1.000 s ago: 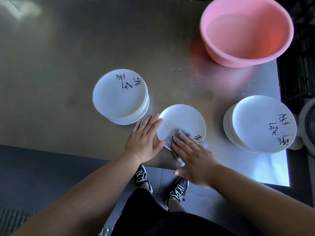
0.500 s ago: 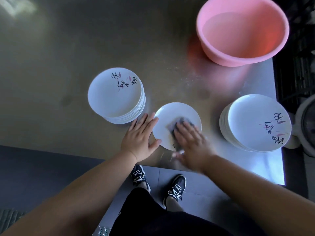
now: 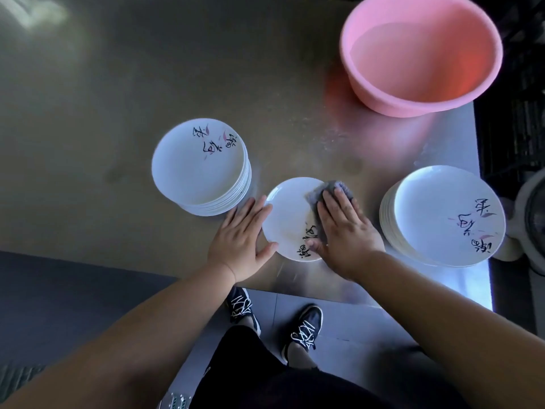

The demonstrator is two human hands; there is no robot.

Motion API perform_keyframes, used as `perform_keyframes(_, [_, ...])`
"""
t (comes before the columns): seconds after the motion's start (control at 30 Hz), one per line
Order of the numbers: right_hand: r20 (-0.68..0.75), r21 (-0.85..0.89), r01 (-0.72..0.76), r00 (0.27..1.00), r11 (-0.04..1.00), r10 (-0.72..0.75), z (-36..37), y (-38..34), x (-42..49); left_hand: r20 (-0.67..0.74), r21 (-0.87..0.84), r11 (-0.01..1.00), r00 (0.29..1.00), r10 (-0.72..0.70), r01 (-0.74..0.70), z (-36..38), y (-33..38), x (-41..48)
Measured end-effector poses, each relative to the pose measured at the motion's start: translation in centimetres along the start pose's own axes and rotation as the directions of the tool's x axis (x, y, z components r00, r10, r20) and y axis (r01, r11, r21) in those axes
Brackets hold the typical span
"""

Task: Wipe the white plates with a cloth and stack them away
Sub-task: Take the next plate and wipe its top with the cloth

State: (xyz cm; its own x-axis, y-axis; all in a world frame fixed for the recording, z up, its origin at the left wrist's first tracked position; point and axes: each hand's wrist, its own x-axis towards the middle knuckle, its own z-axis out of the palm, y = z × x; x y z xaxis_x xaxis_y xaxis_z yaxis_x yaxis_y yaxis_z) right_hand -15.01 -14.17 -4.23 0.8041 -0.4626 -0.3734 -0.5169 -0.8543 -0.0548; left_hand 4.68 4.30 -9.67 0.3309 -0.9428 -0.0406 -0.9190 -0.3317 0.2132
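1. You are pressing your right hand (image 3: pixel 345 231) flat on a grey cloth (image 3: pixel 333 188), fingers spread over it; this grip is pinning the cloth rather than pinching it.
2. The cloth is lying on the far right part of a single white plate (image 3: pixel 290 219), bunched beyond your fingertips and partly overhanging the rim.
3. You are laying your left hand (image 3: pixel 240 240) open, palm down, on the bench (image 3: pixel 118 84); this grip is spread, with thumb and fingers touching the plate's left rim.
4. The single plate is sitting flat near the bench's near edge, between the two stacks, its black lettering showing beside your right thumb.
5. A left stack of white plates (image 3: pixel 200 166) is standing just beyond your left fingertips, apart from the single plate.
6. A right stack of white plates (image 3: pixel 442 215) is standing just beside your right hand, close to the bench's right edge.
7. A pink basin (image 3: pixel 421 51) is resting at the far right of the bench, well apart from the plates.
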Motion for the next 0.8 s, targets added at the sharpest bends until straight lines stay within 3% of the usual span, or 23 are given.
perform_keyframes(0.23, [0.042, 0.092, -0.057, 0.998, 0.994, 0.054, 2.3, -2.8, -6.1, -0.016, -0.007, 1.0, 1.0, 0.004, -0.004, 0.3, 0.0, 0.1])
perform_keyframes(0.37, [-0.074, 0.063, -0.019, 0.997, 0.998, 0.024, 0.1, -0.6, -1.9, -0.027, -0.014, 1.0, 1.0, 0.01, -0.01, 0.4, -0.2, 0.0])
perform_keyframes(0.43, [0.037, 0.077, -0.059, 0.998, 0.995, 0.057, -1.1, 0.1, -0.3, -0.019, -0.02, 1.0, 1.0, 0.012, -0.012, 0.4, -0.2, 0.0])
perform_keyframes(0.6, [0.079, 0.119, -0.167, 0.984, 0.979, 0.158, 1.8, -4.4, -5.8, -0.001, -0.068, 0.998, 1.0, -0.002, 0.002, 0.3, 0.1, -0.4])
perform_keyframes(0.73, [0.094, 0.262, -0.134, 0.989, 0.956, 0.113, 1.1, -4.5, -6.8, -0.148, -0.069, 0.987, 0.98, 0.133, -0.145, 0.3, 1.3, -1.4])
perform_keyframes(0.8, [0.016, 0.268, -0.106, 0.994, 0.958, 0.105, 0.0, -2.4, -3.8, -0.18, -0.068, 0.971, 0.96, 0.216, -0.231, 0.3, 1.7, -1.4])
